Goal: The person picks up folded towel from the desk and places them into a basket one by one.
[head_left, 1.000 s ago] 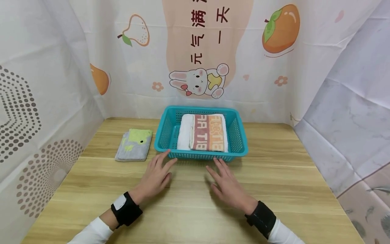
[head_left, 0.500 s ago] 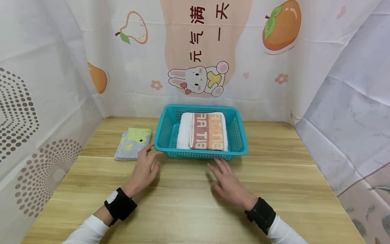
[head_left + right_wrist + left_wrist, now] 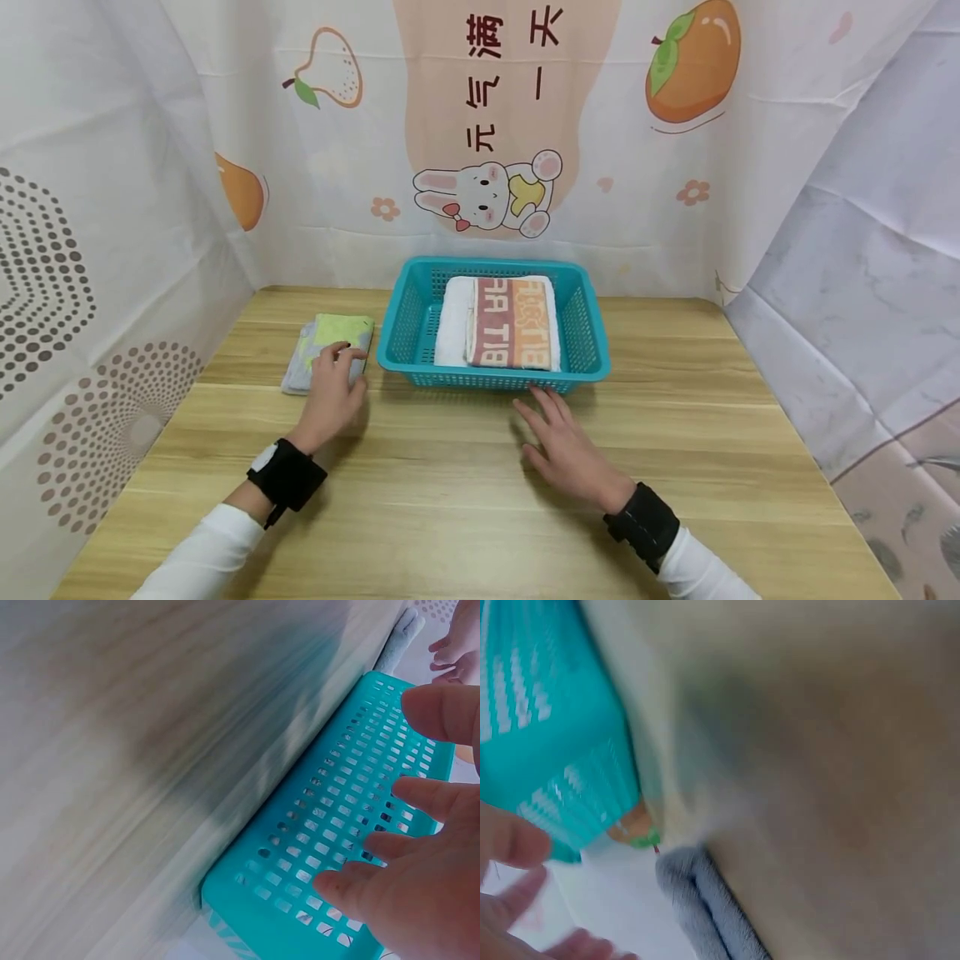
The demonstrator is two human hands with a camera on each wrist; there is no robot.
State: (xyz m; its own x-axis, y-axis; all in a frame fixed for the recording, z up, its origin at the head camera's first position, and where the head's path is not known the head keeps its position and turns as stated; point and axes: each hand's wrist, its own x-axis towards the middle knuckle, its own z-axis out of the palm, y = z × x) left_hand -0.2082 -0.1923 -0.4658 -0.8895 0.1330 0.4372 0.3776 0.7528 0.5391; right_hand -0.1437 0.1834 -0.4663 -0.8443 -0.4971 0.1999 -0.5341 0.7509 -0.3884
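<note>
A folded grey towel with a light-green animal patch lies left of the basket. My left hand hovers at its near right part, fingers loosely bent and covering some of it. From the left wrist, the towel's folded edge stands apart from the fingers. My right hand is spread at the front of the turquoise basket, holding nothing. Its fingers are by the perforated wall; touching or not, I cannot tell. Inside the basket lie a folded white towel and a red-orange lettered towel.
A wooden table carries everything. Behind it hangs a white printed cloth, close behind the basket. More cloth drapes along the left and right sides. A black band circles each wrist.
My left hand has moved left, from the basket's front left corner to over the grey towel. The right hand has stayed nearly in place. The head view has tilted slightly.
</note>
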